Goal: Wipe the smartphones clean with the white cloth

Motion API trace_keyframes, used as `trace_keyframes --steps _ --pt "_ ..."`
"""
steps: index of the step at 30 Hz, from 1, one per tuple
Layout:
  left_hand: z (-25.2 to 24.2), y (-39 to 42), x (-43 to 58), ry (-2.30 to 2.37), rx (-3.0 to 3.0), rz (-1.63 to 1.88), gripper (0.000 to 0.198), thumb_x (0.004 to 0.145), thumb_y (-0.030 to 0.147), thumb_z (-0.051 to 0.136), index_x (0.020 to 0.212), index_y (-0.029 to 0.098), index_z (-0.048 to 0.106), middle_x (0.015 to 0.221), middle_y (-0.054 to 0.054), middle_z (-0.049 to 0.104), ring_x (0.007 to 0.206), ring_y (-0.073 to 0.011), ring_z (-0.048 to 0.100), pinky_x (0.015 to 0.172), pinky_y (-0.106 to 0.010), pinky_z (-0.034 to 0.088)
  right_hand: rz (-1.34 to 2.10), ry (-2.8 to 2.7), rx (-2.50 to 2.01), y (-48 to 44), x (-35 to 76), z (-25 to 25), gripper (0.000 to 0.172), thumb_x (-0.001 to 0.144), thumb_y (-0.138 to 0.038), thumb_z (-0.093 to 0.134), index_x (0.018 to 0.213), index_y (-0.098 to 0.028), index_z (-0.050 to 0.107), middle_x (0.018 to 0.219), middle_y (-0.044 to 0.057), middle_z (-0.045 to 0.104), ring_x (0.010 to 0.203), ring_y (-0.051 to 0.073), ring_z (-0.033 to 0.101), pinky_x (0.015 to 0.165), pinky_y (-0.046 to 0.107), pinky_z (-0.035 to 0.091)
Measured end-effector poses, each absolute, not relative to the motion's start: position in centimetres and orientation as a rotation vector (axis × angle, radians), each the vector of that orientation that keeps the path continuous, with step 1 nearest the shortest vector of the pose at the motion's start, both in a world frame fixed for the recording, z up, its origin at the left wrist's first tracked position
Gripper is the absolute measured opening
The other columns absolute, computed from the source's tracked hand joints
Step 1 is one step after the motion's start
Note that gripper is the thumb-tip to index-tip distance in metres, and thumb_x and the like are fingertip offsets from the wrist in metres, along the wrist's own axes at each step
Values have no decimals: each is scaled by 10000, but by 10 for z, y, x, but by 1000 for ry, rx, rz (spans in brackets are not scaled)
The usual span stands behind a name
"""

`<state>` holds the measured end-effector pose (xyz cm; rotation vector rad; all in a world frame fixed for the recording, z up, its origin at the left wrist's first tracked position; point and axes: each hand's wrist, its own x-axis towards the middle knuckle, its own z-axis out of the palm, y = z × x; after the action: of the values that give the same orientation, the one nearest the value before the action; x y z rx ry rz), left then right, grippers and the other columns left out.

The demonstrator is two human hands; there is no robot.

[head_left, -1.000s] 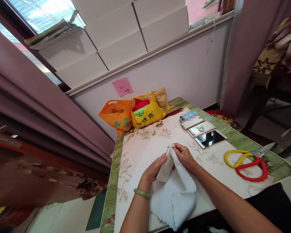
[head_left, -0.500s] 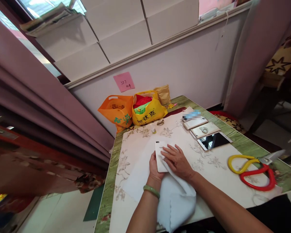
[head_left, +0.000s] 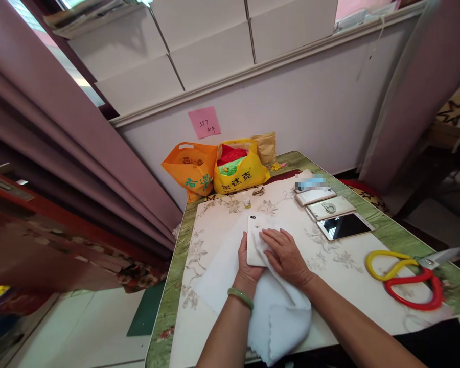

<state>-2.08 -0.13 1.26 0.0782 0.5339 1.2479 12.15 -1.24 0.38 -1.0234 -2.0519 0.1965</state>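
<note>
My left hand (head_left: 249, 268) is closed around the lower left side of a white smartphone (head_left: 254, 239), its back and camera corner facing up. A green bangle (head_left: 240, 297) circles my left wrist. Over the right part of the phone's back lies my right hand (head_left: 285, 254), pressing a white cloth (head_left: 279, 327) against it with bent fingers. The cloth hangs from under that hand toward the table's near edge and partly covers the phone. Part of it also seems to lie spread flat to the left of the phone.
To the right lie a phone with a dark screen (head_left: 347, 226), a gold phone with a ring holder (head_left: 341, 206) and another phone (head_left: 315, 197). Large scissors (head_left: 429, 262) rest nearer me. An orange bag (head_left: 189, 164), a yellow bag (head_left: 242, 180) and a small bottle (head_left: 247, 201) stand farther back.
My view has shifted, so the table's things appear slightly farther right. My right hand and the cloth have moved slightly down and right across the phone's back. The left hand keeps its hold.
</note>
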Motion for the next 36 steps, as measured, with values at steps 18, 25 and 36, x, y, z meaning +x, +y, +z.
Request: trace_keyframes --steps 18,25,36 --pt "12 1 -20 465 72 1161 398 898 393 532 1184 143 651 1106 -80 726 1077 -210 654 1033 -335 439 188 -2286 -1126 -7 123 18 536 995 -250 400 1509 -341 281 1504 31 422 1391 250 382 1158 607 122" --pt "18 -3 -20 470 167 1170 482 883 426 533 1264 138 605 1205 -103 685 1160 -252 609 1030 -375 444 79 -2104 -1333 -2 124 13 456 993 -268 393 1448 -280 427 1453 67 493 1361 282 424 1148 623 134" --pt "17 -3 -27 405 73 1134 496 892 507 503 1287 215 571 1394 -103 556 1337 -352 447 1065 -622 355 81 -1956 -1308 -56 214 11 191 911 -295 550 1028 -281 700 1158 50 707 1120 279 638 1072 583 361"
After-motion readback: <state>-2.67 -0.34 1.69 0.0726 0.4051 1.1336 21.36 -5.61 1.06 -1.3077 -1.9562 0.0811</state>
